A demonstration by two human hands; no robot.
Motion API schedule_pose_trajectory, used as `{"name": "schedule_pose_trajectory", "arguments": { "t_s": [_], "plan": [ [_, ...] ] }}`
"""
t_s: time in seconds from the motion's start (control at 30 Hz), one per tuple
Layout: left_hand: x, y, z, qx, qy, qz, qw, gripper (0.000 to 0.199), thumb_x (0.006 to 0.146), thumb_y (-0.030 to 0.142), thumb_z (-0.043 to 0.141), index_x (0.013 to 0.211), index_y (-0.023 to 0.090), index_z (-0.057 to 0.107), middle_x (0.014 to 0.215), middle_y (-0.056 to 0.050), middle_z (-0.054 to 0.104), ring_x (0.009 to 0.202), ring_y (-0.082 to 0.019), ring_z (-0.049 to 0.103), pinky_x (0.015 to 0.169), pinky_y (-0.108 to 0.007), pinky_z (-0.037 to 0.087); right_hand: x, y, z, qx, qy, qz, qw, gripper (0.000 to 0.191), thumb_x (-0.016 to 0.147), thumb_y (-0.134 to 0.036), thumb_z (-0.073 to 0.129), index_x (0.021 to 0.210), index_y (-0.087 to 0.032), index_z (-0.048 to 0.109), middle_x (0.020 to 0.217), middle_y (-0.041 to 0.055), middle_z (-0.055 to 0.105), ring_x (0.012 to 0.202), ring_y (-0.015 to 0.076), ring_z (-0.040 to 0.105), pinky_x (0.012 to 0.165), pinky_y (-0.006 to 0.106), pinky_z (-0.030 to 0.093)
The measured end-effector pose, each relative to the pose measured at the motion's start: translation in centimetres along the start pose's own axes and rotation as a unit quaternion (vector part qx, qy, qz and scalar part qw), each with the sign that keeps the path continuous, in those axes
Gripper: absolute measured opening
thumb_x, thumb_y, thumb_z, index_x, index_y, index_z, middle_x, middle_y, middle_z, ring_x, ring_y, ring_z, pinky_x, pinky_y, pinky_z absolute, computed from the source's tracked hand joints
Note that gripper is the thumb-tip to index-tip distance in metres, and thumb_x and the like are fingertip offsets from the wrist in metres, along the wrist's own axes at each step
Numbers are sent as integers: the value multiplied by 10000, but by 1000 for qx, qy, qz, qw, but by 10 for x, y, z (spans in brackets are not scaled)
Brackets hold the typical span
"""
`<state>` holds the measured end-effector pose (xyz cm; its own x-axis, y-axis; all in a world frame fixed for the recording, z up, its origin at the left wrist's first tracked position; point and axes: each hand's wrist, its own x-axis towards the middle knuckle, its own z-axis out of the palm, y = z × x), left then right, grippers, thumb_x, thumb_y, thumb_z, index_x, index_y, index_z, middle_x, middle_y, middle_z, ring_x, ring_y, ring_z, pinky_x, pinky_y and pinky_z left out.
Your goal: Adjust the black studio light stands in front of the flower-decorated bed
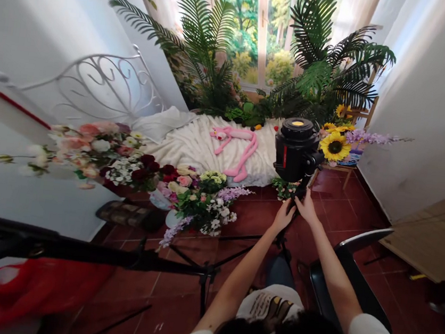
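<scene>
A black studio light [293, 153] stands upright on a black light stand in front of me. Just below its head, my left hand [283, 216] is closed around the stand's upper part. My right hand [307, 206] grips the same place from the other side, close beside the left. The stand's pole [302, 187] shows only in part between my hands and the lamp. Small details under my fingers are hidden.
A bed with a cream blanket [193, 142] holds a pink plush toy [243, 148]. Artificial flowers [199, 196] stand in front, sunflowers [335, 146] to the right. A black tripod [206, 272] and boom arm [56, 244] cross the left. A black chair [350, 278] is at my right.
</scene>
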<state>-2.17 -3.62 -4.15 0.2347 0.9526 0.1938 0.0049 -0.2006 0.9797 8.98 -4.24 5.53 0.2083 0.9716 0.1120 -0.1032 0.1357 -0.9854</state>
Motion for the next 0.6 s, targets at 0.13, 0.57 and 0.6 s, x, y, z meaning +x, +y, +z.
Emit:
{"name": "schedule_pose_trajectory", "arguments": {
  "t_s": [0.13, 0.57, 0.6],
  "plan": [
    [-18, 2, -22, -8, 31, -18, 999, 423, 896, 417, 488, 1238, 174, 540, 1331, -139, 568, 1220, -191, 554, 1084, -393, 397, -33, 12, -31, -81, -9, -28, 996, 490, 625, -212, 794, 1072, -236, 595, 1093, 57, 672, 1069, 203, 613, 998, 383, 468],
    [-144, -30, -144, -18, 181, -173, 968, 530, 738, 634, 585, 947, 154, 667, 841, -79, 727, 713, -177, 686, 761, -358, 559, -59, 53, -11, -67, 181, 72, 979, 389, 719, -408, 741, 946, -248, 468, 741, -7, 693, 683, 169, 701, 608, 250, 550],
    [-154, -32, -155, -18, 197, -183, 963, 548, 716, 649, 599, 947, 156, 667, 832, -74, 727, 708, -176, 686, 749, -350, 560, -57, 56, -10, -14, 193, 89, 977, 391, 722, -399, 738, 938, -245, 451, 699, -23, 685, 619, 157, 696, 576, 243, 551]
  ]
}}
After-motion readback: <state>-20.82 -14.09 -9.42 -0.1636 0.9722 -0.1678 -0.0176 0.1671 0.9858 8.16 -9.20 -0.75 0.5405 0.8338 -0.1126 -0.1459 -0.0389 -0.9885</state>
